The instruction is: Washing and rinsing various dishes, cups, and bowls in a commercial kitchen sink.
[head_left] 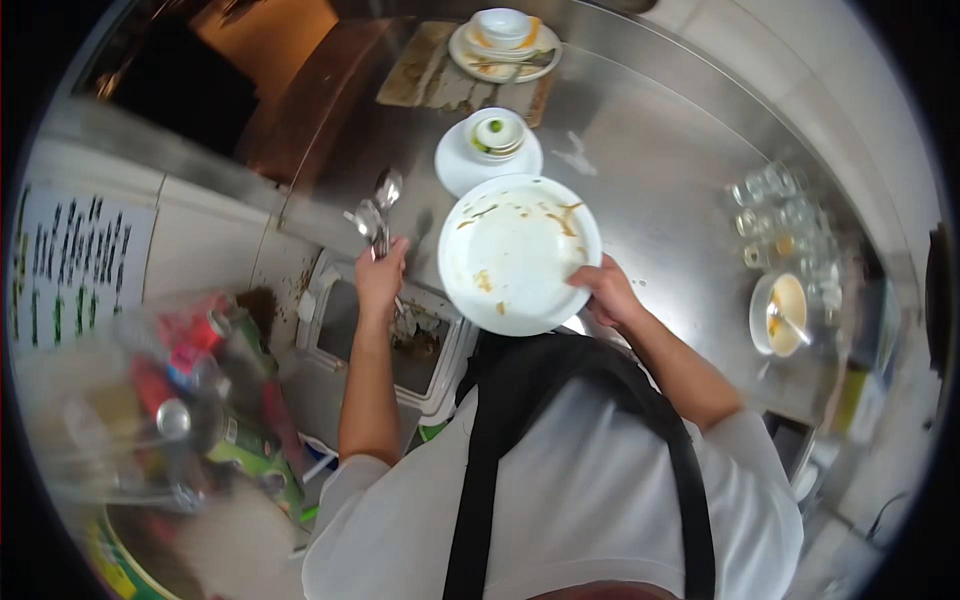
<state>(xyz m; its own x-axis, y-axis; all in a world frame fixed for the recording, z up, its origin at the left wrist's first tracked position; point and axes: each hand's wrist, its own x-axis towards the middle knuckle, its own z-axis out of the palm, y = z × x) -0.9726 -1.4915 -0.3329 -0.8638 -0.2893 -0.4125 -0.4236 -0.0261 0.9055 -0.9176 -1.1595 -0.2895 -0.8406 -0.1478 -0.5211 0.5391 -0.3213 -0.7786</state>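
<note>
With both forearms [368, 390] stretched forward, our right hand [606, 291] pinches a soiled plate [512, 258] by its rim, the plate spreading left of those fingers; our left hand [381, 279] grips metal cutlery [371, 215], heads jutting beyond its fingers.

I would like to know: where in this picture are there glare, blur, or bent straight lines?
In the head view, pale glare spreads over the steel counter, whose far edge bows; in the same view, the drinks cans at lower left look smeared, while the soiled white plate in the right hand is clearer.
</note>
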